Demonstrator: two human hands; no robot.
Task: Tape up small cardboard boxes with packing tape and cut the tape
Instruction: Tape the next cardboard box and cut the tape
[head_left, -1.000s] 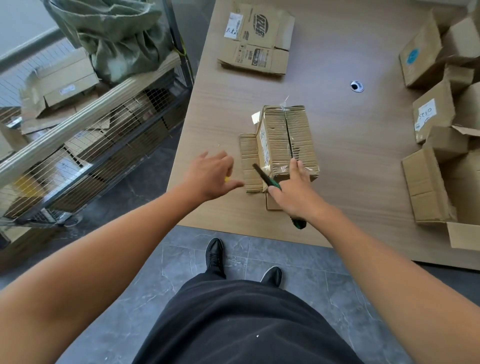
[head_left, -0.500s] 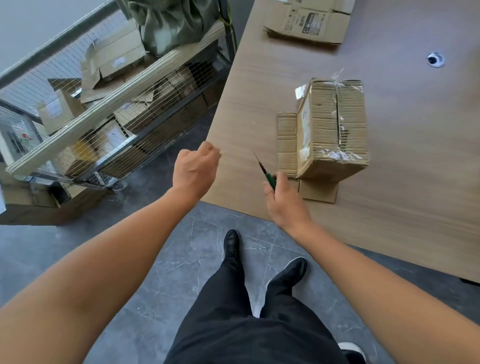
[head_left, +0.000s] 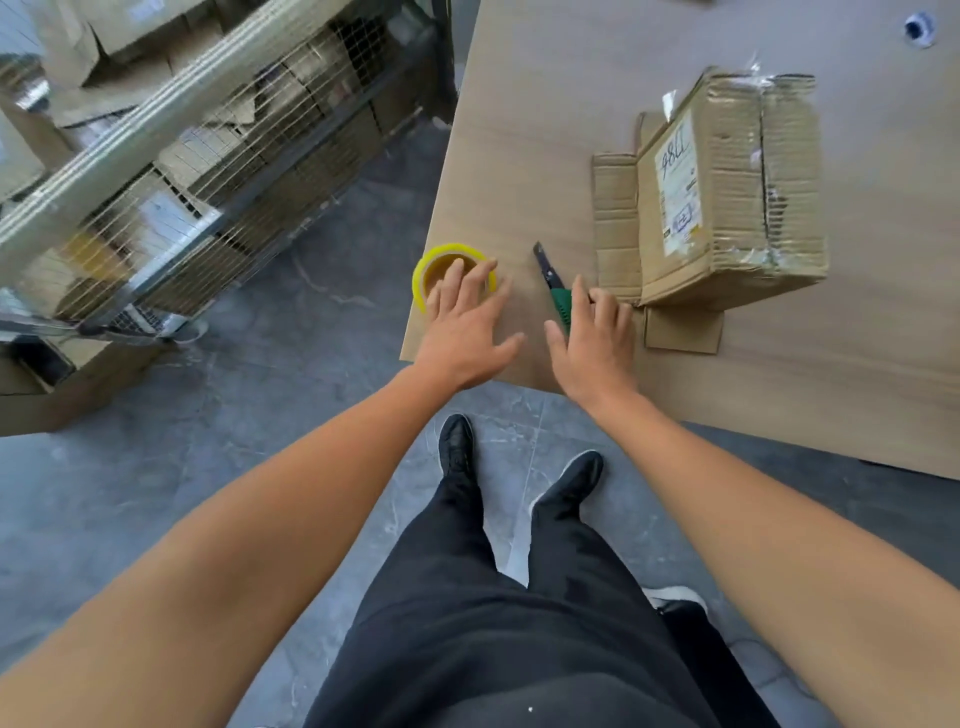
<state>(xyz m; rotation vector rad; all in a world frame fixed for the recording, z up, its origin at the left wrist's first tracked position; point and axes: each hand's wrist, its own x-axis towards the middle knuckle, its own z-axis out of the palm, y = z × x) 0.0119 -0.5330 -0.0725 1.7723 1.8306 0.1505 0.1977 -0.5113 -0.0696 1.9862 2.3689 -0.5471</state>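
A small taped cardboard box (head_left: 737, 182) with a white label lies on the wooden table (head_left: 519, 130), on top of flat cardboard pieces (head_left: 615, 218). A yellow roll of packing tape (head_left: 428, 262) stands flat at the table's near left corner. My left hand (head_left: 465, 332) reaches over it, its straight, spread fingers touching the roll's top. A green utility knife (head_left: 548, 270) lies on the table just right of the roll, blade pointing away. My right hand (head_left: 592, 343) rests with straight fingers on its green handle, close to the box's near left corner.
A wire-mesh cart (head_left: 208, 156) full of flattened cardboard stands left of the table, across a narrow strip of grey floor. A round cable hole (head_left: 918, 28) sits in the table's far right. My legs and shoes are below the table edge.
The tape roll and knife now lie on the table's corner. My left fist has opened over the roll, and my right hand has let go its grip on the knife.
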